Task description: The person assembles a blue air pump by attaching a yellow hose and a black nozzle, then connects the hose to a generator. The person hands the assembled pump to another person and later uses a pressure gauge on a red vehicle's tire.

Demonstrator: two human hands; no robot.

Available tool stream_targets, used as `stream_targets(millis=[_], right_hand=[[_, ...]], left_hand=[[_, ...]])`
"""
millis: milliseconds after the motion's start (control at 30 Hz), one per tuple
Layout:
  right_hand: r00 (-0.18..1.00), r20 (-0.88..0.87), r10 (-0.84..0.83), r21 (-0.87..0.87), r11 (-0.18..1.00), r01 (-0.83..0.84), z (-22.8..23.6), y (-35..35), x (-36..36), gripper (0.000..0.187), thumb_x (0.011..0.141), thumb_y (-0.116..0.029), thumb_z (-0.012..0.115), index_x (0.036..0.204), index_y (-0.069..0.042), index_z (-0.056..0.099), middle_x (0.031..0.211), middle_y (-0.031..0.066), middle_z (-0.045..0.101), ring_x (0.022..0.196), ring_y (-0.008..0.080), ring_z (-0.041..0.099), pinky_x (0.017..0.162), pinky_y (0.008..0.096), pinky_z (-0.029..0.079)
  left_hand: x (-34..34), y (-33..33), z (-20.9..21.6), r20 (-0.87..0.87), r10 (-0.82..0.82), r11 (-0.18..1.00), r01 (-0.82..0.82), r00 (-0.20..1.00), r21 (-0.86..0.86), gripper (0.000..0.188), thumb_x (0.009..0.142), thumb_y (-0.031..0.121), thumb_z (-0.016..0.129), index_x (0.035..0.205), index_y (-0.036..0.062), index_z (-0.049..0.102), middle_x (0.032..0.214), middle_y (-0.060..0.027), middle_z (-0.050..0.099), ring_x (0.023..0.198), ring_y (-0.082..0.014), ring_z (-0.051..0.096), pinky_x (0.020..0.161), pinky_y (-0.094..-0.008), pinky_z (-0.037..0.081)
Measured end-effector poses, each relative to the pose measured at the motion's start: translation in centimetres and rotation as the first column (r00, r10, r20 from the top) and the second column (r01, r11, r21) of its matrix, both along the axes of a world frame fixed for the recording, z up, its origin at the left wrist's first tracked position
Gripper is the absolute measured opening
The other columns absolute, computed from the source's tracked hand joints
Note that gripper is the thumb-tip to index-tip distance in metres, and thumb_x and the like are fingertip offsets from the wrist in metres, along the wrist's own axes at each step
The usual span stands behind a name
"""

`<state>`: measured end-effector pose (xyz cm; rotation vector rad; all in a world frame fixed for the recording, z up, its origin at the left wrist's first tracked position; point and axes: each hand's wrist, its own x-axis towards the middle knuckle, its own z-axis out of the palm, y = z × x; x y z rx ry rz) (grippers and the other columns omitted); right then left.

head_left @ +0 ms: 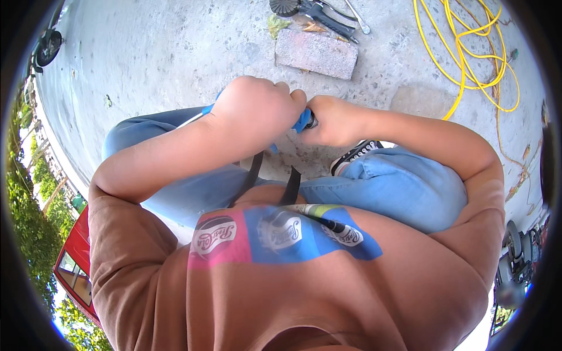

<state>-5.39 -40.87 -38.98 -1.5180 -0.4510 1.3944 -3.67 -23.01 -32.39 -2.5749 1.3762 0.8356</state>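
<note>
My left hand point(252, 111) is closed round a blue tool point(302, 121), its back turned up. At the tool's end, by the thumb, a dark round tip shows. My right hand point(336, 120) is closed against that dark end, fingers curled, and the two hands almost touch. On the other side of my left hand, more blue and a thin pale rod point(191, 120) stick out over my knee. Another bit of blue shows below my left wrist. The palms hide most of what I hold, so its exact kind cannot be made out.
Beyond my hands, a rough concrete block point(316, 54) lies on the grey floor. Past it are a black-handled tool point(331, 23) and a metal bar point(358, 16). Yellow cable point(462, 64) coils at far right. My crossed legs and sneaker point(354, 155) are beneath my arms.
</note>
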Motion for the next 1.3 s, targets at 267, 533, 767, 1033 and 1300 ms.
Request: stream_targets(millis=[267, 533, 767, 1033, 1300], right_hand=[[0.81, 0.583, 0.066, -0.097, 0.995, -0.012, -3.0, 0.7, -0.7, 0.015, 0.076, -0.015, 0.063, 0.081, 0.0, 0.062, 0.075, 0.0219, 0.065, 0.074, 0.0406, 0.065, 0.064, 0.0477, 0.051], [0.536, 0.83, 0.156, -0.256, 0.959, 0.118, 2.2, -4.7, 2.9, 0.014, 0.076, -0.016, 0.059, 0.076, -0.002, 0.06, 0.064, 0.0189, 0.063, 0.061, 0.0367, 0.064, 0.052, 0.0488, 0.05], [0.767, -0.544, -0.34, -0.273, 0.936, 0.222, 7.0, -9.4, 2.7, 0.033, 0.081, -0.019, 0.071, 0.057, -0.01, 0.049, 0.05, -0.0015, 0.042, 0.041, 0.0115, 0.04, 0.038, 0.0284, 0.033], [0.851, 0.356, -0.386, -0.51, 0.683, 0.523, 8.8, -9.8, -1.9, 0.025, 0.071, -0.021, 0.07, 0.058, -0.003, 0.06, 0.053, 0.0091, 0.058, 0.047, 0.0228, 0.056, 0.045, 0.0383, 0.045], [0.621, 0.74, -0.258, -0.434, 0.522, 0.734, 17.0, -16.4, -3.3, 0.018, 0.068, -0.019, 0.064, 0.074, -0.003, 0.066, 0.071, 0.0215, 0.063, 0.069, 0.039, 0.062, 0.062, 0.045, 0.05]], left_hand=[[2.1, -0.3, -2.4, -0.771, 0.578, 0.798, -0.379, 0.266, 0.468, 0.026, 0.079, 0.025, 0.072, 0.085, 0.0035, 0.059, 0.064, -0.0056, 0.059, 0.059, -0.017, 0.061, 0.055, -0.0343, 0.048], [4.8, -4.4, 0.2, -0.844, 0.493, 0.751, -0.593, 0.212, 0.29, 0.021, 0.081, 0.012, 0.071, 0.075, 0.005, 0.052, 0.059, -0.0025, 0.048, 0.047, -0.0132, 0.046, 0.046, -0.03, 0.039], [5.9, -8.4, -0.1, 0.217, -0.169, 0.804, 0.262, 0.961, -0.533, 0.018, 0.068, 0.009, 0.066, 0.078, 0.0088, 0.051, 0.074, -0.0084, 0.059, 0.066, -0.026, 0.062, 0.057, -0.0378, 0.047], [5.6, -12.0, 2.9, 0.219, -0.282, 0.748, 0.357, 0.934, -0.559, 0.015, 0.066, 0.006, 0.064, 0.077, 0.0083, 0.054, 0.068, -0.0075, 0.058, 0.064, -0.0256, 0.063, 0.056, -0.0377, 0.048], [6.6, -20.0, 13.2, 0.028, -0.359, 0.855, 0.341, 0.933, -0.391, 0.019, 0.071, 0.012, 0.069, 0.087, 0.0061, 0.06, 0.074, -0.0155, 0.066, 0.071, -0.0322, 0.065, 0.063, -0.0416, 0.052]])
